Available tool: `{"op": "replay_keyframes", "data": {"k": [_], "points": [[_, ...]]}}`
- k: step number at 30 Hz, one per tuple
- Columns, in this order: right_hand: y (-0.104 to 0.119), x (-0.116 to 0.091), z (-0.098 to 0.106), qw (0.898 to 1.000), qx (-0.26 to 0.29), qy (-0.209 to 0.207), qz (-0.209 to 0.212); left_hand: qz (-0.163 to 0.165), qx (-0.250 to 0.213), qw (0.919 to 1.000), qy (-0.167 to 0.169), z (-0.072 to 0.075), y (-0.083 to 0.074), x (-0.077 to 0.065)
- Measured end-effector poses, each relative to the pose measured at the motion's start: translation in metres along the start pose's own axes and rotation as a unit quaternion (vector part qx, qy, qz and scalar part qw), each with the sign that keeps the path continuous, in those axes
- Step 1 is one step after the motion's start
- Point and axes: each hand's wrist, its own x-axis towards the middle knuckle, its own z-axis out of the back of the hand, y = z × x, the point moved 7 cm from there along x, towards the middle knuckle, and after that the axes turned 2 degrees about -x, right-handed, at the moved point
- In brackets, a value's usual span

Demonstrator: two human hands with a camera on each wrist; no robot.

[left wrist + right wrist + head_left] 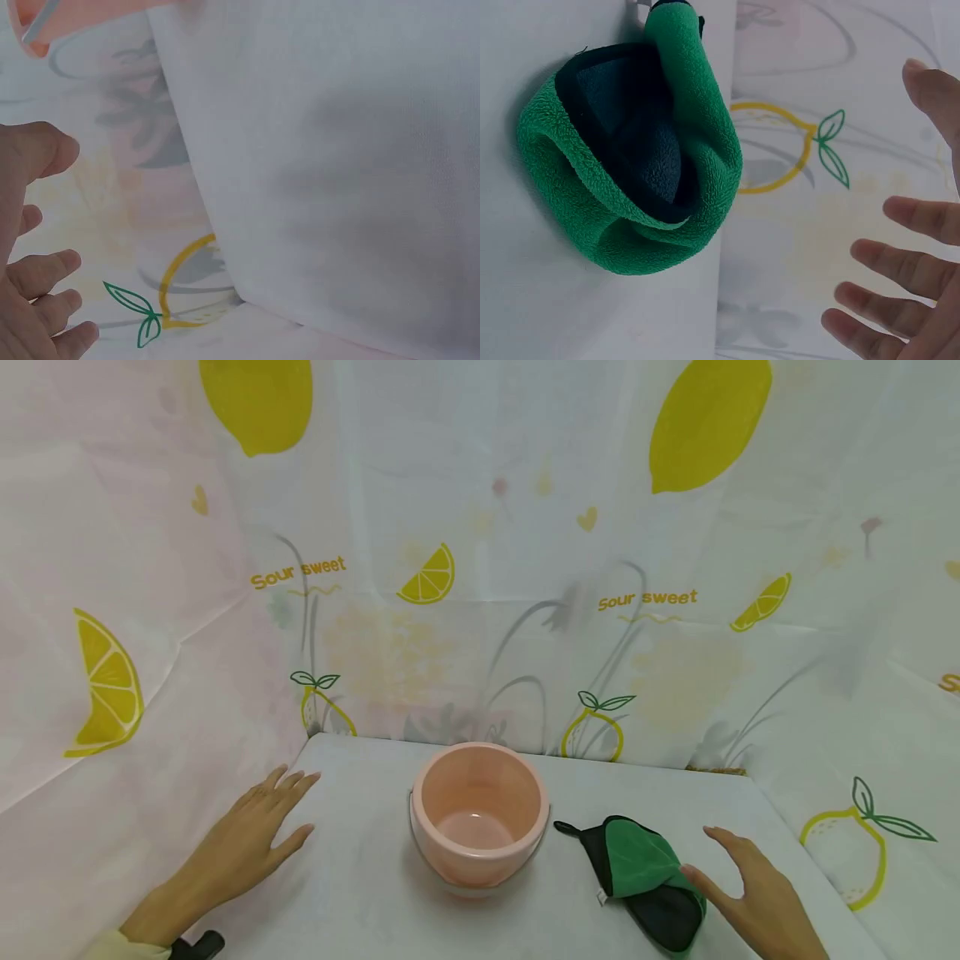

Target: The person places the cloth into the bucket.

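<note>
A pink bucket [468, 858] with a thin metal handle hanging down around its front stands upright near the middle of the white table. Nothing shows inside it. To its right lies a crumpled green-and-black towel [645, 860] with a dark hanging loop and a small white tag. My left hand [247, 843] hovers over the table's left side, fingers extended, apart from the bucket. The right hand [768, 902] is spread just right of the towel, its thumb overlapping the cloth's edge in the head view. In the right wrist view, a gap separates the fingers [907, 266] from the towel.
The white table [360, 793] ends against a lemon-printed sheet [465, 652] at the back, with similar sheets on both sides. A dark strap piece [202, 946] sits at the left wrist.
</note>
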Motion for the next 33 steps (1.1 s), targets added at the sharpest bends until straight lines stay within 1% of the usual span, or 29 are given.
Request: {"op": "replay_keyframes", "data": {"k": [3,6,9,14,17,22,24,27,33], "points": [[0.003,-0.001,0.000,0.999,0.009,-0.027,0.018,0.027,-0.039,0.9989,0.003,0.000,0.002,0.003],[0.007,-0.002,0.000,0.998,0.012,-0.047,0.034,0.039,-0.068,0.9968,-0.009,0.002,0.002,0.004],[0.009,-0.002,-0.002,0.998,0.010,-0.049,0.037,0.054,-0.095,0.9938,-0.019,0.004,0.001,0.004],[0.010,-0.002,-0.007,0.999,0.004,-0.035,0.025,0.091,-0.148,0.9846,-0.017,-0.003,0.001,0.004],[0.012,-0.002,-0.010,0.999,0.008,-0.039,0.030,0.108,-0.174,0.9786,-0.011,-0.008,0.001,0.006],[0.018,-0.003,-0.012,0.997,0.014,-0.056,0.044,0.134,-0.216,0.9672,0.002,-0.012,-0.002,0.010],[0.018,-0.003,-0.013,0.997,0.012,-0.057,0.043,0.137,-0.231,0.9633,0.007,-0.014,-0.003,0.012],[0.017,-0.003,-0.014,0.998,0.016,-0.054,0.041,0.133,-0.247,0.9598,0.014,-0.017,-0.006,0.016],[0.018,-0.002,-0.019,0.997,0.010,-0.055,0.047,0.110,-0.283,0.9526,0.025,-0.024,-0.015,0.023]]}}
